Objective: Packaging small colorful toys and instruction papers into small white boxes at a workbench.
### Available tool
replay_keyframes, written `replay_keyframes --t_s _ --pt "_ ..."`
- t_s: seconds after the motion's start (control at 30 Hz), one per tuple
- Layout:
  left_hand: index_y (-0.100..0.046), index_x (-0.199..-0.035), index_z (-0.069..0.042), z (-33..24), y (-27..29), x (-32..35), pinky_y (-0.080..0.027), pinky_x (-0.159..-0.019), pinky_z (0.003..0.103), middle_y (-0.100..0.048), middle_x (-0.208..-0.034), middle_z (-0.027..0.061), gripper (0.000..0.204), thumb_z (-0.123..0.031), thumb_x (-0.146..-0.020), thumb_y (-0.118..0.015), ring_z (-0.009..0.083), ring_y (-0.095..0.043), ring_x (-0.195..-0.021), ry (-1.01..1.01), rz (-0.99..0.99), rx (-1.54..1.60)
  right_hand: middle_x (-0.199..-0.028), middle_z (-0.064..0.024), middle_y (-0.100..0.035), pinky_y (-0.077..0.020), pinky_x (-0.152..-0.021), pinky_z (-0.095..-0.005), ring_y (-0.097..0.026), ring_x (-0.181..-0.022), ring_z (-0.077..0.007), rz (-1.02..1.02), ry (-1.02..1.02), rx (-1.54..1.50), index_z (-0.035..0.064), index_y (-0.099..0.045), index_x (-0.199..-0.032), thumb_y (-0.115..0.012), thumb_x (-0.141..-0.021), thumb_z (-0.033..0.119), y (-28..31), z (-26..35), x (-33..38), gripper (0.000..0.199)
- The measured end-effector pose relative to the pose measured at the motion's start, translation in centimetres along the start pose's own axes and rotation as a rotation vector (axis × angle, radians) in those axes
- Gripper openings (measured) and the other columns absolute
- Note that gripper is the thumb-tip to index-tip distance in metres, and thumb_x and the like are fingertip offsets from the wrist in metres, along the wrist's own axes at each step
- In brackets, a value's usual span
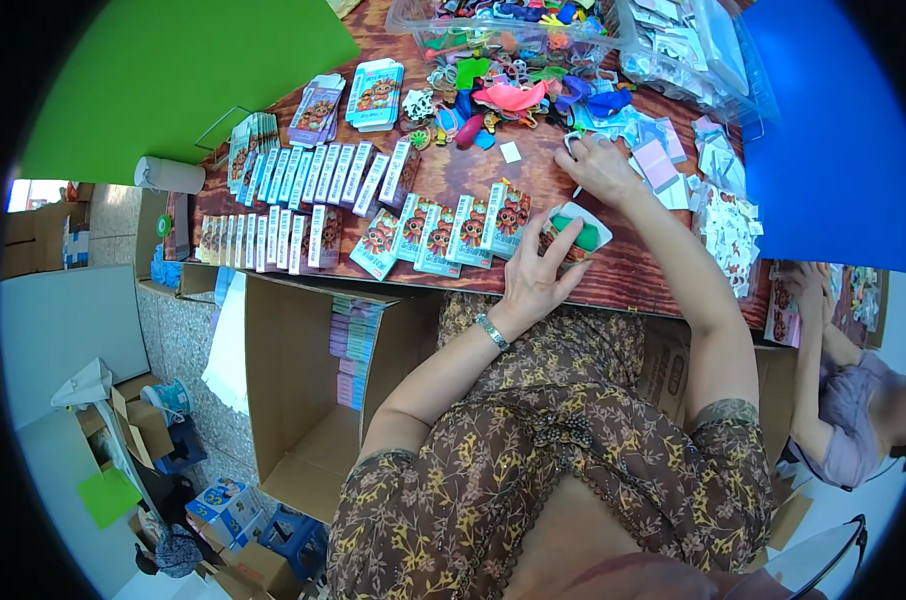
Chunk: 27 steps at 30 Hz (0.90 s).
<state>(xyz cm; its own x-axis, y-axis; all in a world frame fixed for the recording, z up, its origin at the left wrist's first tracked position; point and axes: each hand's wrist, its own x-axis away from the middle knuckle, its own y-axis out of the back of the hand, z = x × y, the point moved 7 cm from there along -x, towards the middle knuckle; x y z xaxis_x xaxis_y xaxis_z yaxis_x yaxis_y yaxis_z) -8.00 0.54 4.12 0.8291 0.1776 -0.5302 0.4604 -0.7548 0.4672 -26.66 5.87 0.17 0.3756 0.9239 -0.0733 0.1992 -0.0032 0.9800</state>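
Note:
My left hand is closed around a small printed box at the table's near edge. The box's top is open with a white flap out, and a green soft-looking piece shows in its mouth. My right hand is just beyond it, fingers curled down at the tabletop around a small whitish thing, too hidden to name. Left of my left hand, several teal printed boxes lean in a row. A white paper square lies left of my right hand.
Two rows of small boxes stand at the left, with flat stacks behind. Colourful rubbery pieces pile up before a clear bin. Cards lie rightward. A carton stands below; a co-worker sits right.

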Motion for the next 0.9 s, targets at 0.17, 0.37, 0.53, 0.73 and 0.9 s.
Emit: replay_keyframes --t_s 0.17,0.37,0.53,0.73,0.9 --pt "-0.047 -0.139 -0.011 1.2 -0.7 0.5 -0.056 -0.084 0.047 -0.046 -0.137 0.0258 0.070 -0.021 -0.079 -0.083 0.0450 -0.060 -0.111 0.081 0.057 -0.036 -0.097 -0.0105 -0.067 -0.0566 -0.072 -0.0401 -0.067 -0.091 -0.0252 -0.187 -0.178 -0.492 0.0121 -0.061 -0.122 -0.062 -0.089 0.008 5.9 -1.4 2.2 0.034" --pt "-0.020 -0.156 -0.001 1.1 -0.8 -0.1 -0.052 -0.091 0.050 -0.050 -0.131 0.0297 0.103 -0.018 -0.077 -0.084 0.0468 -0.059 -0.111 0.094 0.021 -0.031 -0.097 -0.0109 -0.067 -0.0512 -0.071 -0.0307 -0.064 -0.079 -0.0167 -0.315 -0.398 -1.058 0.0039 -0.067 -0.113 -0.064 -0.089 -0.001 14.7 1.8 7.6 0.024" --pt "-0.011 -0.156 0.005 0.9 -1.2 -0.6 -0.051 -0.091 0.050 -0.056 -0.124 0.0294 0.113 -0.014 -0.073 -0.085 0.0478 -0.059 -0.110 0.157 0.017 -0.046 -0.093 -0.0050 -0.069 -0.0498 -0.072 -0.0369 -0.061 -0.083 -0.0248 -0.414 -0.127 -0.489 0.0089 -0.071 -0.101 -0.074 -0.075 0.003 14.8 5.6 8.4 0.027" --pt "-0.019 -0.154 0.006 0.8 -1.3 -1.0 -0.052 -0.090 0.049 -0.056 -0.126 0.0292 0.108 -0.013 -0.072 -0.085 0.0461 -0.060 -0.111 0.131 -0.011 -0.051 -0.104 -0.0039 -0.068 -0.0462 -0.087 -0.0407 -0.060 -0.093 -0.0274 -0.492 -0.138 -0.355 0.0115 -0.073 -0.103 -0.078 -0.073 0.009 14.1 6.3 9.6 0.031" --pt "-0.025 -0.152 0.004 0.4 -1.3 -1.3 -0.052 -0.091 0.048 -0.055 -0.127 0.0272 0.102 -0.014 -0.072 -0.086 0.0445 -0.059 -0.114 0.086 -0.038 -0.087 -0.117 -0.0108 -0.064 -0.0472 -0.092 -0.0428 -0.060 -0.102 -0.0333 -0.610 -0.215 -0.308 0.0100 -0.072 -0.108 -0.080 -0.074 0.010 14.8 6.2 11.2 0.034"
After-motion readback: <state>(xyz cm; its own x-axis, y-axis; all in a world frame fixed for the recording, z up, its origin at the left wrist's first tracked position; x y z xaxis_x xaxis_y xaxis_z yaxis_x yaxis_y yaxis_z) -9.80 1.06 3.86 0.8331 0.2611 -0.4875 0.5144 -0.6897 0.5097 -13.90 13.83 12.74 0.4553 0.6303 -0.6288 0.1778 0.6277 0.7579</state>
